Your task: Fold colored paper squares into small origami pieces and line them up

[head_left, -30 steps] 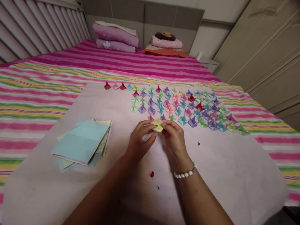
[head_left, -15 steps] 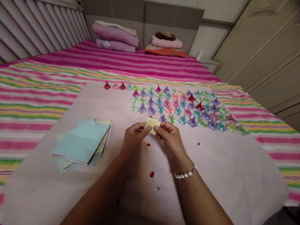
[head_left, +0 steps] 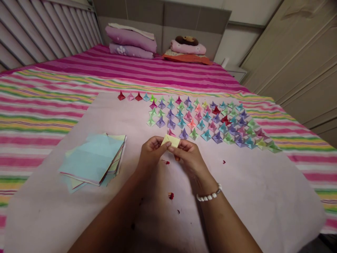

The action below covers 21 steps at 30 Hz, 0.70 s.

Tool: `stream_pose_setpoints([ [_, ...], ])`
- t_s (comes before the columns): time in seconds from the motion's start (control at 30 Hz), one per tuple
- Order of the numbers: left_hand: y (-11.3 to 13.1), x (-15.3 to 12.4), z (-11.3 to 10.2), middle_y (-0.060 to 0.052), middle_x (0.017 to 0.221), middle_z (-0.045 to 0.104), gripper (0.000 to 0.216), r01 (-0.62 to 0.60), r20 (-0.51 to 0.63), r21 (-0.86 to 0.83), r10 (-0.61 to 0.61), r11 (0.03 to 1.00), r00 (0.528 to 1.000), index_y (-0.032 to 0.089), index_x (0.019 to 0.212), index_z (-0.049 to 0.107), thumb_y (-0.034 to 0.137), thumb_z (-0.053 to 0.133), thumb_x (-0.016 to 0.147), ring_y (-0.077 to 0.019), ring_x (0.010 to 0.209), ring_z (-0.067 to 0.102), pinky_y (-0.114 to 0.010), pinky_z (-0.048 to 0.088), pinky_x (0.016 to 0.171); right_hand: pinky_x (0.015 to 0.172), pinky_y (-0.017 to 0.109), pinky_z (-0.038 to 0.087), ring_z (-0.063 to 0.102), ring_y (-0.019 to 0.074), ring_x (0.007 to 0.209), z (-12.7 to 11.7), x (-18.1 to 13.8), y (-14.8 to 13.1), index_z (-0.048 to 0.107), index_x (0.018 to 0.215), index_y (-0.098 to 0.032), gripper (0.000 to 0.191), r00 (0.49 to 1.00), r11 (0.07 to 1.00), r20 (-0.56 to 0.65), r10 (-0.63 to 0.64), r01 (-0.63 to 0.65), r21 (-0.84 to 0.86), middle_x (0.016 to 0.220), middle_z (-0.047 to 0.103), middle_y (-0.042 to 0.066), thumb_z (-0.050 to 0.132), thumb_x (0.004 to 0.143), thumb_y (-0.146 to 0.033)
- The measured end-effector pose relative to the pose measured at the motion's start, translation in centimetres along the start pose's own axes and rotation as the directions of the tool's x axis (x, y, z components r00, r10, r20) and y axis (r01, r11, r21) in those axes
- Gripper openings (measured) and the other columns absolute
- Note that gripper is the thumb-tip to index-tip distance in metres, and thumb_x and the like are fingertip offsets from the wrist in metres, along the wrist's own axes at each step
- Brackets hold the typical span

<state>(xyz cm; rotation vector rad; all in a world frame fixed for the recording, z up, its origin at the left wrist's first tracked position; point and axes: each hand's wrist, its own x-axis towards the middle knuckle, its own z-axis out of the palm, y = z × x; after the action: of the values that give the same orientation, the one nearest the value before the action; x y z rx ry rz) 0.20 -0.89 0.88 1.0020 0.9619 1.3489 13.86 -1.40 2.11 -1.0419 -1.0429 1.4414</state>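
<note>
A small pale yellow folded paper (head_left: 171, 140) is pinched between both hands above a pale pink sheet (head_left: 263, 196) spread on the bed. My left hand (head_left: 150, 154) grips its left side with thumb and fingers closed. My right hand (head_left: 189, 157), with a white bead bracelet on the wrist, grips its right side. Just beyond the hands lie several rows of small folded paper shapes (head_left: 205, 119) in many colours. A stack of pastel paper squares (head_left: 92, 160), light blue on top, lies to the left of my left hand.
Tiny red paper scraps (head_left: 171, 195) lie on the sheet near my forearms. The bed has a pink striped cover (head_left: 39, 105). Folded purple pillows (head_left: 131, 40) and a pink bundle (head_left: 188, 49) sit at the headboard. Cupboard doors (head_left: 302, 59) stand at the right.
The yellow paper has been lifted slightly and turned between the fingers, from a rounded shape to a flatter folded strip. Both hands stayed in about the same place.
</note>
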Motion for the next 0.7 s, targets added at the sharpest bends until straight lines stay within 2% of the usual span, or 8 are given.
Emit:
stream_pose_setpoints([
  [0.13, 0.5, -0.1, 0.1, 0.003, 0.060, 0.063, 0.023, 0.028, 0.044, 0.053, -0.030, 0.998, 0.999, 0.015, 0.081, 0.067, 0.033, 0.076, 0.069, -0.0096, 0.056, 0.057, -0.020, 0.044, 0.056, 0.044, 0.022, 0.029, 0.043, 0.0068, 0.043, -0.2, 0.0, 0.3, 0.067, 0.061, -0.016, 0.026, 0.997, 0.998, 0.069, 0.031, -0.028, -0.053, 0.057, 0.063, -0.001, 0.081, 0.062, -0.037],
  [0.23, 0.9, -0.3, 0.2, 0.004, 0.050, 0.057, 0.024, 0.042, 0.075, 0.134, -0.052, 0.990, 0.996, 0.016, 0.072, 0.064, 0.038, 0.072, 0.073, -0.0088, 0.046, 0.051, -0.020, 0.040, 0.048, 0.044, 0.022, 0.031, 0.043, 0.0068, 0.043, -0.1, -0.1, 0.3, 0.067, 0.061, -0.016, 0.026, 0.986, 0.994, 0.156, 0.061, -0.047, -0.095, 0.056, 0.063, -0.001, 0.079, 0.066, -0.038],
  [0.33, 1.1, -0.6, 0.4, 0.005, 0.041, 0.051, 0.033, 0.031, 0.048, 0.176, -0.040, 0.984, 0.998, 0.017, 0.062, 0.056, 0.043, 0.066, 0.079, -0.0088, 0.040, 0.047, -0.020, 0.035, 0.043, 0.045, 0.023, 0.032, 0.043, 0.0066, 0.043, 0.0, -0.3, 0.2, 0.067, 0.062, -0.015, 0.027, 0.966, 0.986, 0.227, 0.121, -0.090, -0.143, 0.057, 0.064, 0.000, 0.077, 0.068, -0.040],
  [0.47, 1.1, -1.0, 0.6, 0.005, 0.039, 0.049, 0.040, 0.028, -0.007, 0.161, -0.028, 0.987, 1.000, 0.018, 0.059, 0.052, 0.048, 0.058, 0.084, -0.0087, 0.038, 0.045, -0.020, 0.032, 0.041, 0.044, 0.022, 0.030, 0.043, 0.0064, 0.042, 0.1, -0.4, 0.0, 0.067, 0.062, -0.014, 0.028, 0.947, 0.976, 0.278, 0.162, -0.113, -0.184, 0.057, 0.064, 0.001, 0.073, 0.071, -0.040],
  [0.6, 0.8, -0.8, 0.4, 0.002, 0.049, 0.055, 0.039, 0.058, -0.061, 0.109, -0.052, 0.992, 0.997, 0.016, 0.069, 0.060, 0.052, 0.056, 0.084, -0.0104, 0.045, 0.051, -0.021, 0.037, 0.045, 0.044, 0.022, 0.032, 0.043, 0.0069, 0.043, 0.1, -0.4, 0.0, 0.067, 0.063, -0.015, 0.027, 0.956, 0.979, 0.259, 0.140, -0.095, -0.178, 0.057, 0.064, 0.001, 0.073, 0.071, -0.040],
  [0.7, 0.6, -0.3, 0.1, -0.004, 0.080, 0.067, 0.037, 0.002, -0.096, 0.068, 0.004, 0.998, 0.995, 0.016, 0.098, 0.066, 0.050, 0.058, 0.084, -0.0131, 0.068, 0.061, -0.023, 0.047, 0.060, 0.045, 0.023, 0.032, 0.042, 0.0071, 0.042, 0.0, -0.3, -0.1, 0.065, 0.060, -0.015, 0.029, 0.978, 0.984, 0.192, 0.087, -0.054, -0.167, 0.053, 0.063, 0.000, 0.073, 0.072, -0.041],
])
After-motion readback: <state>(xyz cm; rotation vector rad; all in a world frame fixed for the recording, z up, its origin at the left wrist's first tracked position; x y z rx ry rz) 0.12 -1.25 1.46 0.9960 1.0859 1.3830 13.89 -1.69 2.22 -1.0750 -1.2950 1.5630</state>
